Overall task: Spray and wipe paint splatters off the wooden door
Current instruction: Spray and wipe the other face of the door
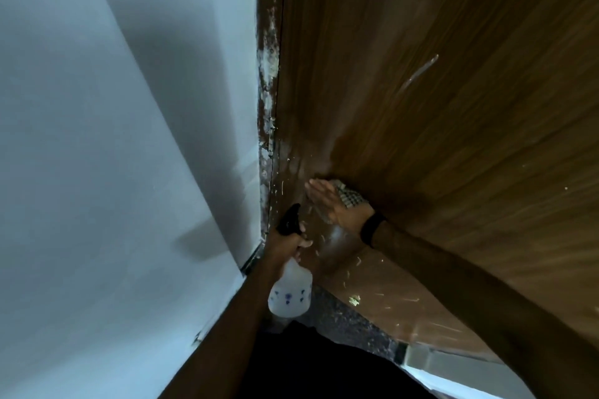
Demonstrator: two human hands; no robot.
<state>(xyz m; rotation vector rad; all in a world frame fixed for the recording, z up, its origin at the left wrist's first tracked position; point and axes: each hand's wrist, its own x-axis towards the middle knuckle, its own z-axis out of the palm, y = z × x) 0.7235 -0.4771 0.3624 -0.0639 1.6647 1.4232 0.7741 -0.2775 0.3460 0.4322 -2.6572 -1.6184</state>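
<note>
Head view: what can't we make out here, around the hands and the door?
- Cloth: mostly hidden under the right hand pressing it to the wooden door; full shape unclear.
- Spray bottle: trigger covered by the left hand; liquid level unreadable through the frosted body.
- Small paint splatters low on the door: motion-blurred, wet or dry cannot be told.
- Door top and right side: cut off by the frame edges.

I have only the one view, from the head camera, wide-angle, pitched steeply down along the wooden door (437, 107) toward the floor (350, 317). It sits close to the door, which fills the right half; the pale wall (113, 139) fills the left. Both forearms reach in from below. The edges bend, probably from lens distortion.
</note>
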